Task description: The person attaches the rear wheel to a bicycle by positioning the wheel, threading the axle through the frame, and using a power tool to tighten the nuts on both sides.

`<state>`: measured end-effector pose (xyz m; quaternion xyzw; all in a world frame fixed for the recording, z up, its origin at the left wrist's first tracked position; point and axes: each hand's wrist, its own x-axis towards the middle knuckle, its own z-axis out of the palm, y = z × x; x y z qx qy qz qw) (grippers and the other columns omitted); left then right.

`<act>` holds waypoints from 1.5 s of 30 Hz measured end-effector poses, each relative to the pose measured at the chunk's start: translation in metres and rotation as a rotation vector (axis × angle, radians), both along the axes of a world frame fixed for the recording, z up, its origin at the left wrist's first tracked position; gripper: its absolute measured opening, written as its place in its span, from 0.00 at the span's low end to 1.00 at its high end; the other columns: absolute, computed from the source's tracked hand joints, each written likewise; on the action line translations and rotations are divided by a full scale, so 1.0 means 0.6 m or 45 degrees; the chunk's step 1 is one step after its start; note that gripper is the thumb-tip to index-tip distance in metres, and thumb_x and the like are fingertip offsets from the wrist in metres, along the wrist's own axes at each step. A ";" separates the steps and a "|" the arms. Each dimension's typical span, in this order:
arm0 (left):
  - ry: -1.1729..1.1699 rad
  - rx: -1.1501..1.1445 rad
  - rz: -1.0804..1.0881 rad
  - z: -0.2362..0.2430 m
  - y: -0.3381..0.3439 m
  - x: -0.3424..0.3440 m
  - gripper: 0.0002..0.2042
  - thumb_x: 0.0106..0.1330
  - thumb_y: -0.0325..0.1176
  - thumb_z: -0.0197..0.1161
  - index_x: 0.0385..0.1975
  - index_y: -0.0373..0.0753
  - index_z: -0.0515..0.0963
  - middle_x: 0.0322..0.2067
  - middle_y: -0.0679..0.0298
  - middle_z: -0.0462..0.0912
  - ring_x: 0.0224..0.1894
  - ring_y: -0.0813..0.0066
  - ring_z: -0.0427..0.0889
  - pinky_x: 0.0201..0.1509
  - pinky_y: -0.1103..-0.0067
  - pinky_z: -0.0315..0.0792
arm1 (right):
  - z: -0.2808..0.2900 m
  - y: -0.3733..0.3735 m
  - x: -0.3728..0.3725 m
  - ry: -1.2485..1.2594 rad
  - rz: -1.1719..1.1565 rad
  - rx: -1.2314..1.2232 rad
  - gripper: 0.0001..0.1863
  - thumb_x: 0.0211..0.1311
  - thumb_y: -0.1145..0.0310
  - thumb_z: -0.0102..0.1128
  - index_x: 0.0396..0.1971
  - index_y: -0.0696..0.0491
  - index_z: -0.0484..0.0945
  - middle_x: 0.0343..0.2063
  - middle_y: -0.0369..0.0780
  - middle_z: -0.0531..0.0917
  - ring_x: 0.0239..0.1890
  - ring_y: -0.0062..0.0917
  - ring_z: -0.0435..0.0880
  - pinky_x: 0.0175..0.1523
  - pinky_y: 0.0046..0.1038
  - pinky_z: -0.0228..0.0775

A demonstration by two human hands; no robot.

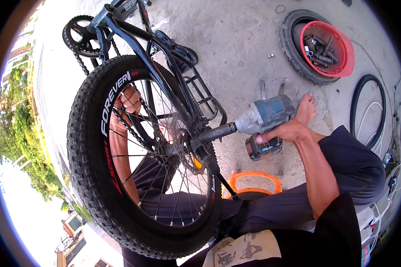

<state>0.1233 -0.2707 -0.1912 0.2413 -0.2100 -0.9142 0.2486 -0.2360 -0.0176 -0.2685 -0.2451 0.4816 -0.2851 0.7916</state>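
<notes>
My right hand (280,131) grips a blue-grey cordless impact wrench (265,113) with a black battery at its base. The long dark socket (217,132) on its nose reaches to the wheel axle, beside the disc brake rotor (182,142). Through the spokes of the bicycle wheel (87,147), my left hand (130,100) shows with its fingers curled at the bicycle chain (131,129); spokes and rim partly cover it. The wheel has a wide knobby black tyre and sits in the black bicycle frame (153,71). A kickstand (220,178) hangs below the axle.
A red bowl (349,58) of sockets rests on a black tyre (292,58) at the far right. Two metal pieces (263,89) lie beyond the wrench. An orange-framed item (256,174) is close to my leg. At right are a black hoop (354,109) and white cables (378,209).
</notes>
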 end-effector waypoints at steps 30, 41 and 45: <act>-0.257 0.059 0.179 -0.003 -0.002 -0.016 0.06 0.68 0.30 0.57 0.30 0.36 0.73 0.24 0.65 0.72 0.22 0.76 0.72 0.23 0.78 0.70 | 0.004 -0.004 0.006 0.050 -0.106 0.138 0.23 0.41 0.79 0.77 0.42 0.54 0.83 0.36 0.36 0.87 0.41 0.22 0.83 0.52 0.26 0.71; -0.606 0.052 0.291 -0.013 0.010 -0.035 0.09 0.68 0.31 0.54 0.37 0.33 0.80 0.33 0.57 0.86 0.30 0.68 0.86 0.32 0.67 0.82 | -0.012 0.004 0.016 0.052 -0.167 0.047 0.26 0.31 0.84 0.73 0.38 0.52 0.80 0.32 0.33 0.82 0.38 0.25 0.80 0.48 0.31 0.73; -0.935 -0.003 0.414 0.044 0.026 -0.063 0.06 0.66 0.34 0.59 0.41 0.45 0.74 0.18 0.73 0.69 0.17 0.80 0.68 0.18 0.78 0.66 | -0.027 0.005 0.003 0.163 -0.247 -0.142 0.26 0.30 0.84 0.73 0.37 0.51 0.80 0.32 0.33 0.82 0.38 0.26 0.80 0.48 0.31 0.73</act>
